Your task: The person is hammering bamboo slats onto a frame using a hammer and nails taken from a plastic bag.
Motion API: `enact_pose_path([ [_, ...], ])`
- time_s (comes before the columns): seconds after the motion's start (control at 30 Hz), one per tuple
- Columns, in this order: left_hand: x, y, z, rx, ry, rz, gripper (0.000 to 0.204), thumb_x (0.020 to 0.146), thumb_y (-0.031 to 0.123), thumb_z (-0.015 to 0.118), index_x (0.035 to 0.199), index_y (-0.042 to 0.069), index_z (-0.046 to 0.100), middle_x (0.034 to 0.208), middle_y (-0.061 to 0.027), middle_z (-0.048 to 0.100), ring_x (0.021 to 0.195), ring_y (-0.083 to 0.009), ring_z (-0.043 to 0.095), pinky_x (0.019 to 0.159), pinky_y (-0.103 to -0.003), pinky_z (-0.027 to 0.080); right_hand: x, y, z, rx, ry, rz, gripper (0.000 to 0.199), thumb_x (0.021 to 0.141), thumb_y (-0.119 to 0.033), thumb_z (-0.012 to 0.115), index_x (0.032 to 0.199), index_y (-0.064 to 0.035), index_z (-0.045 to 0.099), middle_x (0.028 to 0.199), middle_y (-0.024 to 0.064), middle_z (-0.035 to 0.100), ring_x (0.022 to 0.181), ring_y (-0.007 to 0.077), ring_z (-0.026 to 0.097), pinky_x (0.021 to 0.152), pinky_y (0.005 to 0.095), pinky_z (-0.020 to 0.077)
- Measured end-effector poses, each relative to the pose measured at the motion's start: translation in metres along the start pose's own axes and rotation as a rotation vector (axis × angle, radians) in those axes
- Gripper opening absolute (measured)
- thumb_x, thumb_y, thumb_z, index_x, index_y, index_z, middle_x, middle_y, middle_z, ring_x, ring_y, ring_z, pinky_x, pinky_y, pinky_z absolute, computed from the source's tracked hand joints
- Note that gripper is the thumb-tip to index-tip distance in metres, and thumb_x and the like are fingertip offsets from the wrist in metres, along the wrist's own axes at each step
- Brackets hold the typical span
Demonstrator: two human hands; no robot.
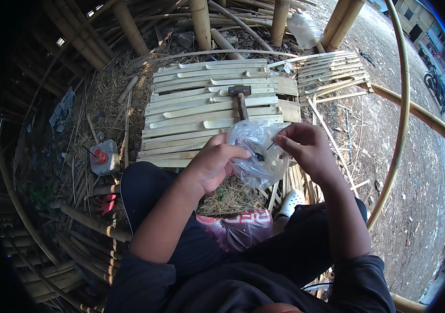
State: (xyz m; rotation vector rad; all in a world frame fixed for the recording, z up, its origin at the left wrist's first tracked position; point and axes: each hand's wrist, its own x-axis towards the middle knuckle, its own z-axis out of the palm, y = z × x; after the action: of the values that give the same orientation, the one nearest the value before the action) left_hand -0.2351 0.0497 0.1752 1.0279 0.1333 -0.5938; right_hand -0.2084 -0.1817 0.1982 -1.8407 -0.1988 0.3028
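Observation:
A clear plastic bag (260, 156) hangs between both hands above my knees. My left hand (213, 163) grips the bag's left side. My right hand (306, 147) pinches a thin dark nail (270, 146) at the bag's mouth. Just beyond the bag lies a panel of split bamboo slats (201, 112). A hammer (240, 99) with a dark head and wooden handle rests on the panel, its handle pointing toward the bag.
A second, smaller slat panel (332, 73) lies at the back right. A long curved bamboo strip (403, 104) arcs along the right. Bamboo poles (200, 21) stand at the back. A small white carton with a red cap (102, 156) sits on straw at the left.

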Motion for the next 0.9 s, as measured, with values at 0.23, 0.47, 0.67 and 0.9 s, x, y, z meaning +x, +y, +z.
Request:
enact_pose_path([
  [0.23,0.005,-0.014,-0.007,1.134,0.324,0.337,0.044,0.09,0.001,0.058,0.132,-0.004,0.047,0.114,-0.0202,0.066,0.104,-0.0248,0.068,0.09,-0.038,0.053,0.0,-0.008,-0.004,0.143,0.08,0.064,0.019,0.091,-0.016,0.071,0.093,0.0033,0.069,0.082,0.0064,0.071,0.069,0.0104,0.063,0.064,0.0263,0.0492],
  [0.47,0.001,-0.008,-0.011,1.167,0.329,0.189,0.049,0.093,0.001,0.054,0.14,0.002,0.037,0.118,-0.024,0.063,0.112,-0.0292,0.065,0.094,-0.04,0.05,-0.003,-0.008,-0.001,0.214,0.106,0.098,0.021,0.091,-0.017,0.07,0.092,0.004,0.07,0.081,0.0087,0.071,0.066,0.0117,0.062,0.06,0.0274,0.0502],
  [0.67,-0.003,-0.01,0.003,0.734,0.002,0.379,0.069,0.09,0.007,0.067,0.148,0.007,0.03,0.131,-0.0251,0.055,0.12,-0.0342,0.061,0.094,-0.04,0.05,-0.007,-0.008,0.008,0.428,0.0,0.137,0.019,0.094,-0.017,0.067,0.097,0.0018,0.069,0.089,0.0092,0.072,0.077,0.0131,0.066,0.067,0.0275,0.0526],
  [0.9,0.002,-0.014,0.015,1.172,0.131,0.428,0.066,0.086,0.007,0.068,0.143,0.005,0.035,0.12,-0.024,0.062,0.111,-0.0333,0.064,0.093,-0.04,0.05,-0.003,-0.005,0.004,0.341,-0.003,0.104,0.017,0.094,-0.019,0.066,0.099,-0.0032,0.068,0.096,0.0061,0.071,0.086,0.0131,0.066,0.081,0.0284,0.0501],
])
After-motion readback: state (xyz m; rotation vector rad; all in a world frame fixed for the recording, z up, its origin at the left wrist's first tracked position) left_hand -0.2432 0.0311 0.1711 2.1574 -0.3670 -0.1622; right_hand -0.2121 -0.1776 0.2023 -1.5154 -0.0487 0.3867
